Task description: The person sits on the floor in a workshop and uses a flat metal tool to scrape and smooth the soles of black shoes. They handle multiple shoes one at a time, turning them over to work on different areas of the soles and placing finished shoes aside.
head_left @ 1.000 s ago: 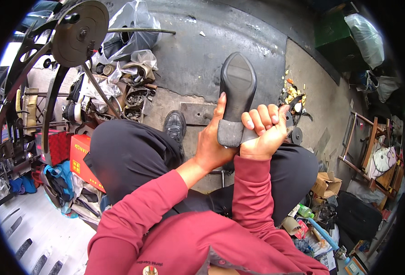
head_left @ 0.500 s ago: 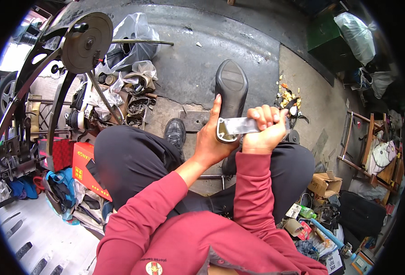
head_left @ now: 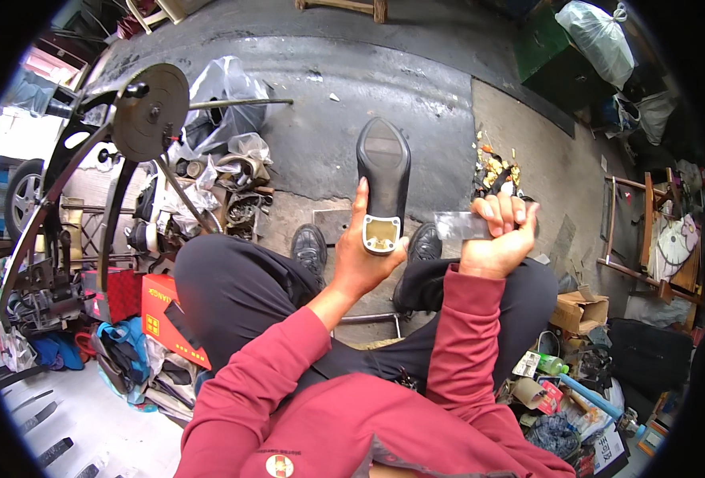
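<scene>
Left hand (head_left: pixel 356 267) grips shoe (head_left: pixel 384 171) around heel (head_left: pixel 382 237), sole up. Right hand (head_left: pixel 500 247), right of shoe, is closed on a flat strip (head_left: pixel 452 226), strip apart from shoe. Machine (head_left: pixel 149 111) stands left of shoe; plastic bag (head_left: pixel 601 40), upper right.

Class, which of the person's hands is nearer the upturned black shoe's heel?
Left. The left hand grips the shoe around its heel; the right hand is apart from it, to the right, holding a flat blade.

Shows yellow lettering (head_left: pixel 158 295) on the red box (head_left: pixel 175 320), dark characters (head_left: pixel 604 448) on a white card (head_left: pixel 615 460), small lettering near the round badge (head_left: pixel 280 466) on the maroon top (head_left: pixel 328 426).
</scene>
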A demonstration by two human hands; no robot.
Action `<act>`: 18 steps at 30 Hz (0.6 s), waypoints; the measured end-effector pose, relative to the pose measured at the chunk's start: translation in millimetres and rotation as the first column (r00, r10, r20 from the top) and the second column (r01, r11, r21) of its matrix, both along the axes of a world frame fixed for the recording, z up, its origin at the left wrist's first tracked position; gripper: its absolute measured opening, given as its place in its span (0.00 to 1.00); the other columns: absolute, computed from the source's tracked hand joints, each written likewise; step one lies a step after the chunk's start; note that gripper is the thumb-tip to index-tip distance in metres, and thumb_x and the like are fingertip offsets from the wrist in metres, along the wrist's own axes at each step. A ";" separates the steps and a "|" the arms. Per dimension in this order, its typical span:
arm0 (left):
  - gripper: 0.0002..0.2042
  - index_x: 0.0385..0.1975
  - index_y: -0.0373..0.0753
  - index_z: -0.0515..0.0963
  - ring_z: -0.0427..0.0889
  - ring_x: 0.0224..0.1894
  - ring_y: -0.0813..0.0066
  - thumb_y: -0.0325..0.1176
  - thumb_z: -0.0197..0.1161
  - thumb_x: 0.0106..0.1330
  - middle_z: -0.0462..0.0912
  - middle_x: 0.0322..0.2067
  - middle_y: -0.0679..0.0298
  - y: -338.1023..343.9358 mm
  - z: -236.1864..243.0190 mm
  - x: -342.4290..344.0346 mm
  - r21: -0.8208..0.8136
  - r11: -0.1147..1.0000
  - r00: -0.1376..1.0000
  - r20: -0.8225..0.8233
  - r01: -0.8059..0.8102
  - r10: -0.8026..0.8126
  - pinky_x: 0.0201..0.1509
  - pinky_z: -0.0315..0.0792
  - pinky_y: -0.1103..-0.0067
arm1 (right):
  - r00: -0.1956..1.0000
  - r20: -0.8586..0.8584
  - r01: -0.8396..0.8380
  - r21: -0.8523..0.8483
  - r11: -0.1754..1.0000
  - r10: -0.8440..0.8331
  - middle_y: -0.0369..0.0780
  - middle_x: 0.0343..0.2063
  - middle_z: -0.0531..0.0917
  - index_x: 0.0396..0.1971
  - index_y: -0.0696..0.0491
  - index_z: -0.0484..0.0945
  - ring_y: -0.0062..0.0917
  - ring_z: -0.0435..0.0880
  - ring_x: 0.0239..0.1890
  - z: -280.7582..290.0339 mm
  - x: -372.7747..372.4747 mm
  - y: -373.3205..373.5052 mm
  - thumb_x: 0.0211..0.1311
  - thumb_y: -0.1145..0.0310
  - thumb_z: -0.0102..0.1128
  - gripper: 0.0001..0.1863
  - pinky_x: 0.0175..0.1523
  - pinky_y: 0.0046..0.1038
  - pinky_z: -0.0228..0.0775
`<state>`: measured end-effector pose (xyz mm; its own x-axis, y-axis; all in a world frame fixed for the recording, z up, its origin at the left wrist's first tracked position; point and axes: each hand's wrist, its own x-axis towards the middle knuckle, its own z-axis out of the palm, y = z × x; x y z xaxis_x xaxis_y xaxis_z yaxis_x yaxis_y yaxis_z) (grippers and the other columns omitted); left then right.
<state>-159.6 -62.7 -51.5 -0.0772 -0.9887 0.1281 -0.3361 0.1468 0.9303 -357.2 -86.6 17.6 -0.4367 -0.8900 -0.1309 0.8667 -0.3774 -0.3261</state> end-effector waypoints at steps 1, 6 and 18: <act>0.58 0.82 0.41 0.44 0.89 0.47 0.48 0.35 0.79 0.53 0.76 0.65 0.45 -0.4 0.5 0.8 -0.025 1.000 0.999 0.036 0.006 -0.005 0.50 0.82 0.65 | 1.000 0.002 0.004 -0.019 1.000 -0.004 0.27 0.14 0.59 0.21 0.44 0.65 0.15 0.55 0.16 5.7 -1.8 0.5 0.83 0.49 0.45 0.25 0.31 0.25 0.55; 0.61 0.82 0.44 0.41 0.90 0.44 0.48 0.38 0.81 0.53 0.88 0.43 0.50 4.3 5.4 4.0 0.108 0.994 0.999 0.028 0.025 -0.028 0.48 0.81 0.64 | 0.973 -0.199 0.112 -0.028 0.993 -0.115 0.26 0.15 0.56 0.22 0.43 0.64 0.13 0.53 0.17 42.5 -13.8 4.6 0.84 0.50 0.45 0.24 0.30 0.23 0.55; 0.67 0.82 0.46 0.32 0.87 0.55 0.50 0.45 0.85 0.53 0.87 0.52 0.51 2.2 36.7 31.3 0.289 0.929 0.963 0.074 0.229 -0.261 0.61 0.77 0.66 | 0.725 -0.645 0.102 -0.248 0.963 -0.243 0.28 0.15 0.56 0.22 0.47 0.63 0.15 0.52 0.16 124.1 -54.4 -4.7 0.83 0.47 0.46 0.27 0.28 0.26 0.59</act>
<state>-128.2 -60.5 -14.9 -0.3197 -0.9323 -0.1693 -0.4240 -0.0190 0.9055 -411.5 -91.2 141.6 -0.4969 -0.7662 0.4074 0.3675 -0.6111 -0.7010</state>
